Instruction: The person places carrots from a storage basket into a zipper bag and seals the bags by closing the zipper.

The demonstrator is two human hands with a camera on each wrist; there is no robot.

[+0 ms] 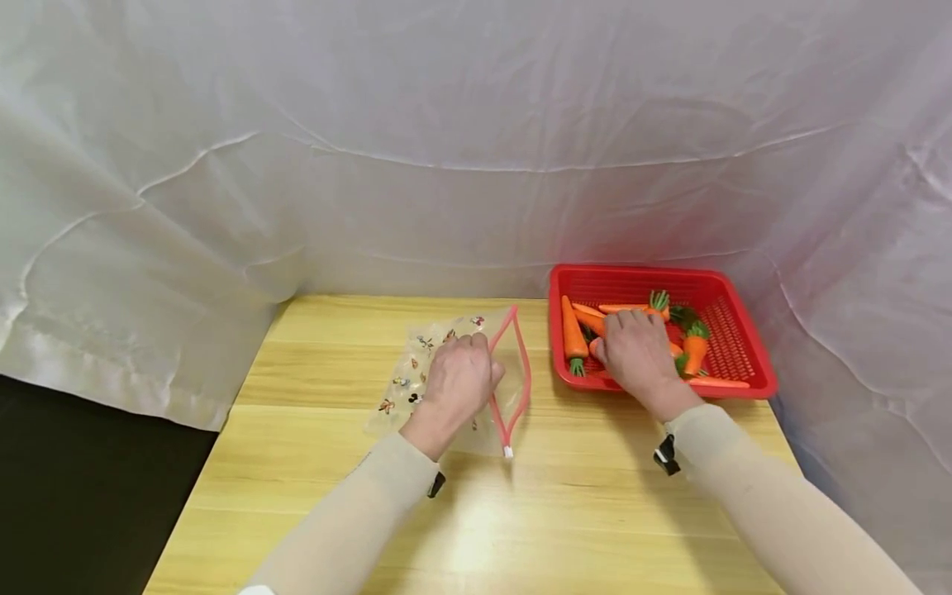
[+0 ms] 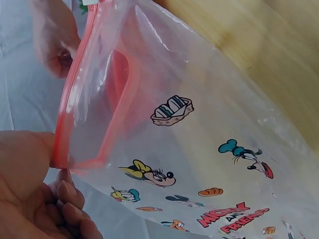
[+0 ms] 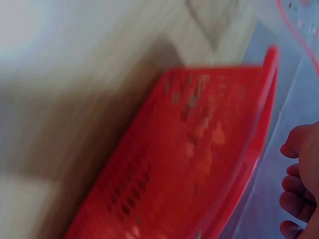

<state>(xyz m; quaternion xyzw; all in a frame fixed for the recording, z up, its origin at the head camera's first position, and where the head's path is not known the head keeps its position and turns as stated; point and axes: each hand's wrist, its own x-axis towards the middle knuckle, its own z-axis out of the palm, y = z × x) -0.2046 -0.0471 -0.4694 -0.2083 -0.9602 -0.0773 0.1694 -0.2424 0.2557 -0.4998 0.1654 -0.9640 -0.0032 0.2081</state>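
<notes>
My left hand pinches the pink zip edge of a clear plastic bag printed with cartoon figures. Its mouth gapes to the right, with a white slider at the near end. Over a red basket of carrots hangs my right hand. The right wrist view shows its fingers loosely bent beside the basket's rim, with nothing seen in them. Orange carrots with green tops lie in the basket, some hidden under that hand.
Bag and basket stand on a light wooden table, the basket at its far right corner. Pale cloth hangs behind and along both sides. A dark area lies beyond the table's left edge.
</notes>
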